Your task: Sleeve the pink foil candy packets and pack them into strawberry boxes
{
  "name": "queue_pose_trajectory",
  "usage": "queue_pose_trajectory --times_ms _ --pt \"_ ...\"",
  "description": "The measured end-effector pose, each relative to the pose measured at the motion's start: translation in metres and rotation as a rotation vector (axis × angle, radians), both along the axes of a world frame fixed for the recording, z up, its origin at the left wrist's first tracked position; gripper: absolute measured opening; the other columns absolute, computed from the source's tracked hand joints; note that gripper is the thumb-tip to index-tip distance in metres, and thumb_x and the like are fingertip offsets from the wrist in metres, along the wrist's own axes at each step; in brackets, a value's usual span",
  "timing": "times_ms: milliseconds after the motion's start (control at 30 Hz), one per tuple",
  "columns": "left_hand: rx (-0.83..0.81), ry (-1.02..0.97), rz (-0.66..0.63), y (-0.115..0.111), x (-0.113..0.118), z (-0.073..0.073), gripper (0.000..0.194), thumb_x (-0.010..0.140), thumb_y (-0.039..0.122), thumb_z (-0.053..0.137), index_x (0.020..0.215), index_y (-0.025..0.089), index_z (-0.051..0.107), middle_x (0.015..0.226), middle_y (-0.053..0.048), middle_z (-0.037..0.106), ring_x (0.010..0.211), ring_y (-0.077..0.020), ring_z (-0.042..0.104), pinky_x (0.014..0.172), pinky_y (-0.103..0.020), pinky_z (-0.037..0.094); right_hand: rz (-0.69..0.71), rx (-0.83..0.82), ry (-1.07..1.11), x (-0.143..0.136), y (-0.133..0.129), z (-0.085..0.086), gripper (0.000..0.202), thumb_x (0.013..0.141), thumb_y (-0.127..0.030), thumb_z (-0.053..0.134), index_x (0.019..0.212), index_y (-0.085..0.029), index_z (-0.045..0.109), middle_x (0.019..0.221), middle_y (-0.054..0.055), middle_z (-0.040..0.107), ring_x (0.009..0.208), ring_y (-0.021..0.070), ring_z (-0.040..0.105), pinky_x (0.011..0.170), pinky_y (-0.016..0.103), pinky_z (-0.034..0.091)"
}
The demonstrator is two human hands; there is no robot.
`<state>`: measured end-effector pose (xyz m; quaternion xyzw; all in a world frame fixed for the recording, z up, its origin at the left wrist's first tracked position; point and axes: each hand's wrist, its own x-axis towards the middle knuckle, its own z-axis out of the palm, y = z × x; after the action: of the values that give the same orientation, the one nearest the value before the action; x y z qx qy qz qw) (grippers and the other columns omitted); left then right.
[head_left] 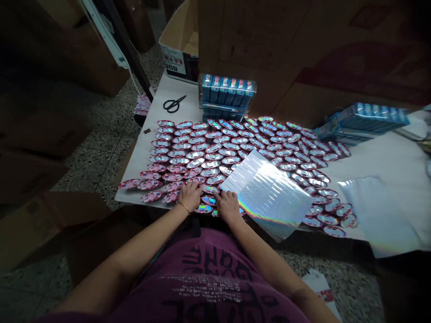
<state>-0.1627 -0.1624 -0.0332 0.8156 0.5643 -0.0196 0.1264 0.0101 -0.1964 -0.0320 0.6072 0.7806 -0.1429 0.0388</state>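
My left hand [190, 196] reaches into the rows at the table's front edge. Its fingers lie forward over the oval tops, slightly apart. Close on its right, my right hand [228, 206] has bent fingers, with the fingertips at a shiny oval top [209, 189] between the hands. Whatever those fingertips pinch is too small to make out. Many small oval-topped pieces with red rims stand packed around both hands. Most tops are silvery and iridescent; those at the left front, like this pink top [151, 196], are pink. Beside my right hand, a shiny holographic sheet [274, 193] lies across several pieces.
Black scissors [173, 105] lie at the back left of the white table [133, 154]. Behind the rows stand clear-wrapped blue packs [227, 92], more blue packs [367, 119] and an open carton [177, 49]. Another translucent sheet [380, 215] overhangs the right front edge.
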Motion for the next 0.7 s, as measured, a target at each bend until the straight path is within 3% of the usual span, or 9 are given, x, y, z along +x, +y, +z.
queue_pose_trajectory --times_ms 100,167,333,400,500,600,700 --pt "0.010 -0.063 0.088 0.003 0.006 0.003 0.031 0.082 0.022 0.041 0.107 0.024 0.059 0.092 -0.008 0.056 0.090 -0.0240 0.048 0.075 -0.037 0.034 -0.051 0.009 0.128 0.019 0.007 -0.003 0.033 0.082 -0.020 0.045 0.111 -0.027 0.059 0.088 0.007 0.058 0.084 0.0196 0.047 0.072 0.033 0.027" --pt "0.014 -0.165 0.135 0.011 0.023 0.005 0.031 0.085 0.024 0.037 0.106 0.024 0.059 0.090 -0.006 0.058 0.089 -0.0213 0.049 0.077 -0.034 0.035 -0.115 0.061 0.245 0.046 0.017 -0.002 0.029 0.082 -0.019 0.044 0.103 -0.024 0.063 0.087 0.006 0.058 0.083 0.0181 0.049 0.072 0.031 0.030" --pt "-0.076 -0.391 0.119 0.061 0.110 0.009 0.031 0.085 0.034 0.042 0.109 0.020 0.056 0.101 -0.005 0.060 0.094 -0.0187 0.050 0.083 -0.030 0.036 -0.236 0.266 0.425 0.137 0.068 0.004 0.030 0.080 -0.015 0.039 0.095 -0.018 0.066 0.084 0.007 0.059 0.080 0.0171 0.051 0.074 0.029 0.037" --pt "-0.116 -0.385 0.135 0.087 0.148 0.007 0.034 0.082 0.038 0.047 0.110 0.020 0.055 0.104 -0.006 0.058 0.097 -0.0202 0.049 0.084 -0.031 0.036 -0.199 0.335 0.418 0.164 0.092 0.007 0.030 0.080 -0.015 0.040 0.094 -0.017 0.066 0.084 0.007 0.058 0.081 0.0181 0.051 0.076 0.030 0.039" --pt "-0.126 -0.330 0.221 0.121 0.190 0.001 0.035 0.076 0.043 0.055 0.104 0.022 0.057 0.104 -0.007 0.055 0.102 -0.0238 0.045 0.084 -0.035 0.035 -0.094 0.374 0.371 0.184 0.126 0.007 0.030 0.081 -0.016 0.040 0.098 -0.018 0.065 0.090 0.008 0.059 0.084 0.0190 0.051 0.077 0.031 0.039" --pt "-0.127 -0.313 0.376 0.140 0.216 -0.009 0.029 0.071 0.041 0.062 0.095 0.024 0.060 0.105 -0.006 0.052 0.104 -0.0251 0.042 0.084 -0.037 0.033 -0.012 0.347 0.267 0.189 0.158 0.001 0.032 0.081 -0.016 0.041 0.103 -0.020 0.063 0.099 0.009 0.058 0.088 0.0201 0.050 0.078 0.033 0.039" --pt "-0.143 -0.367 0.523 0.146 0.228 -0.017 0.016 0.073 0.035 0.061 0.084 0.024 0.062 0.104 -0.004 0.051 0.104 -0.0234 0.040 0.084 -0.037 0.031 0.097 0.296 0.128 0.195 0.185 -0.011 0.036 0.082 -0.015 0.041 0.112 -0.022 0.059 0.109 0.010 0.056 0.092 0.0219 0.049 0.077 0.034 0.039"
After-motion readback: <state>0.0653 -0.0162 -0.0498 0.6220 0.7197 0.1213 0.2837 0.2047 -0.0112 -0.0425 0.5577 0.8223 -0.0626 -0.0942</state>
